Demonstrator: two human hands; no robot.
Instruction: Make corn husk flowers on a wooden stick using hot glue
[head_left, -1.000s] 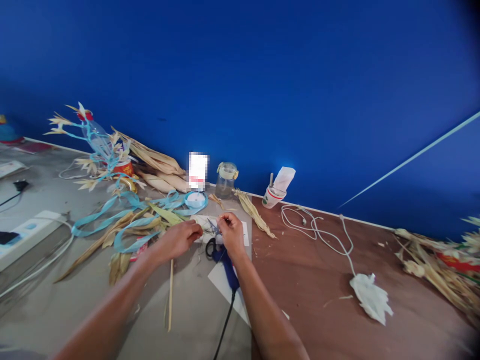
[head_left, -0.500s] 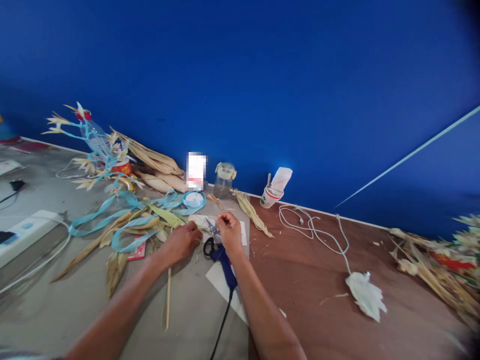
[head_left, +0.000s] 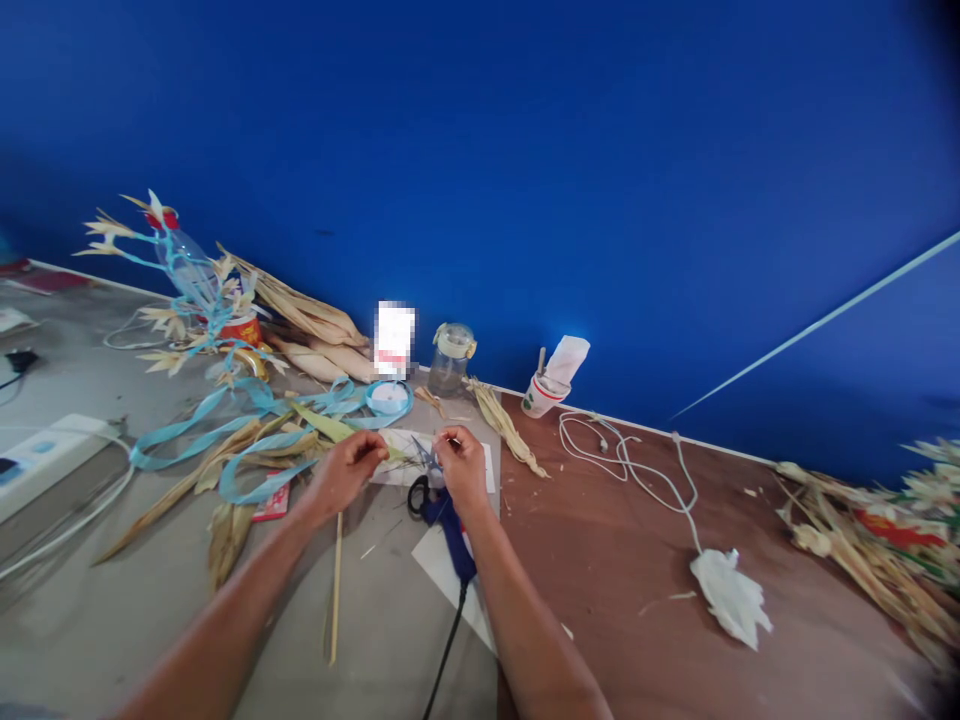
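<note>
My left hand point(head_left: 349, 474) is closed in a pinch over the grey part of the table, beside a green-tan corn husk point(head_left: 321, 422). Whatever its fingertips hold, if anything, is too small to make out. My right hand point(head_left: 460, 466) is also pinched, just above a blue glue gun point(head_left: 452, 535) with a black cord, and its grip is too small to read. Between the hands lie scissors point(head_left: 418, 494) with black handles, their blades pointing away from me on white paper point(head_left: 390, 476). A thin pale stick point(head_left: 337, 600) lies below my left wrist.
Light-blue ribbon point(head_left: 180, 452) loops across dried husks at left, near its spool point(head_left: 388, 398). A lidded jar point(head_left: 450, 365) and a paper cup point(head_left: 541, 396) stand by the blue wall. A power strip point(head_left: 60, 465) lies left; a white cable point(head_left: 637, 465) curls right.
My left hand has lifted and shifted slightly left, away from the white paper, uncovering more of it. A small pale scrap now shows on the table below. My right hand stays nearly in place.
</note>
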